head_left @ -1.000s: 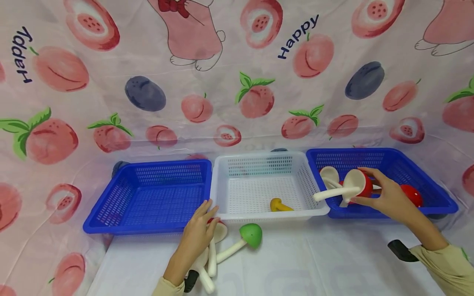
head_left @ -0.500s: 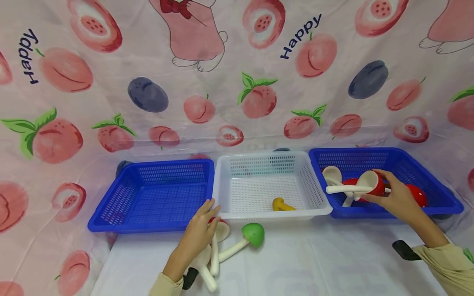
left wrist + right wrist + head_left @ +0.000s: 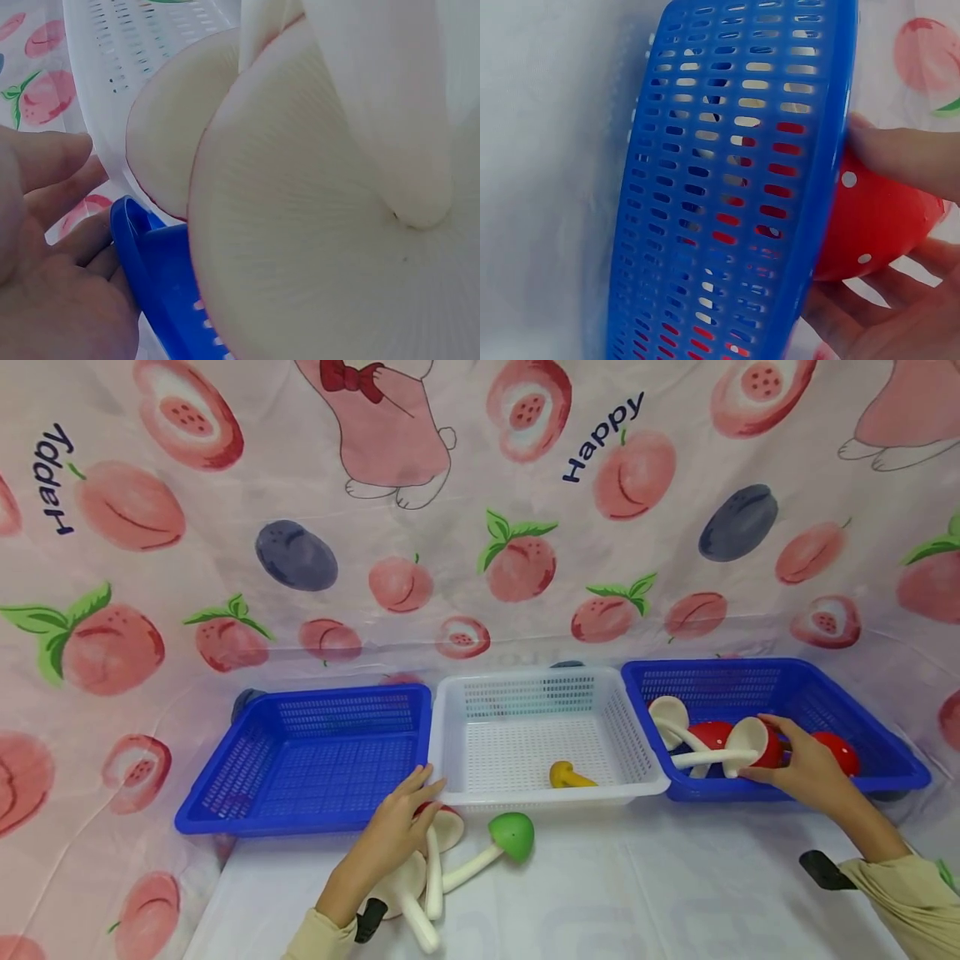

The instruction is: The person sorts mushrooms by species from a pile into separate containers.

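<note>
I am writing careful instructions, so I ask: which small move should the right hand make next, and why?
Probably the right hand should gently release the red-capped, white-stemmed mushroom: it is gripped at the rightmost blue perforated plastic basket, beside other red-capped mushrooms lying there.

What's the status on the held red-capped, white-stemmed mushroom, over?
Right hand gripping mushroom, partly inside rightmost blue plastic basket. Left hand empty, near leftmost blue plastic basket. Neighbouring red-capped mushrooms may crowd it.
</note>
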Available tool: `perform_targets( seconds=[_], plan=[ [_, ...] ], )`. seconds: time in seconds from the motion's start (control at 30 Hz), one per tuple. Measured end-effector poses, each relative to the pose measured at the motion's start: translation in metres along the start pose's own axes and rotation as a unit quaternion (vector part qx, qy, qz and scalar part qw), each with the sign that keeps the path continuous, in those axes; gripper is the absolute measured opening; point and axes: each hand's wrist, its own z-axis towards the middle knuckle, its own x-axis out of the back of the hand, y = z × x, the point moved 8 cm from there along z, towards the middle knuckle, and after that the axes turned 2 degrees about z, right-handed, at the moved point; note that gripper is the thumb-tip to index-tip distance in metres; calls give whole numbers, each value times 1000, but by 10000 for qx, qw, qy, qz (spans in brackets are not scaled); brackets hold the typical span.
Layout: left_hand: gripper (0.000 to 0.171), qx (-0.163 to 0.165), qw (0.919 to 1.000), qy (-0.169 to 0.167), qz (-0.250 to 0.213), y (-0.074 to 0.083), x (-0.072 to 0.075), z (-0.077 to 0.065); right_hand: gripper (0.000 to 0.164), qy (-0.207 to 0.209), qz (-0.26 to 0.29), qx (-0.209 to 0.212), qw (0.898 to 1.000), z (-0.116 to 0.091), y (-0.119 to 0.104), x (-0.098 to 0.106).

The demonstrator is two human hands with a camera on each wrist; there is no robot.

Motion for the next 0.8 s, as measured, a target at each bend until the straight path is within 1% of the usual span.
perform_targets(
  seconds=[0.2, 0.33, 0.43, 0.53, 0.63, 0.67, 0.73, 0.8],
  plan=[
    [36, -131, 9999, -55, -1, 0, 0, 0, 96, -299, -58, 179, 9994, -1, -5, -2],
    [34, -226, 9997, -41, 23, 1, 0, 1, 87, -342, -159, 375, 9986, -4, -11, 1],
    [34, -254, 9997, -19, 53, 1, 0, 1, 76, -133, -234, 520, 9983, -9, -22, 4],
    [34, -236, 9997, 11, 103, 0, 1, 0, 66, 191, -263, 669, 9972, -14, -42, 5],
    [34, -237, 9996, 38, 166, -2, 1, -1, 57, 581, -120, 904, 9941, -23, -70, 3],
    [34, -243, 9995, 42, 178, -2, 1, -1, 55, 715, -88, 1044, 9919, -27, -81, 2],
    [34, -267, 9994, 69, 202, -3, 1, -1, 51, 915, 144, 1296, 9872, -35, -103, -3],
    [34, -294, 9993, 90, 220, -4, 1, 0, 49, 1008, 299, 1565, 9821, -42, -124, -12]
  ],
)
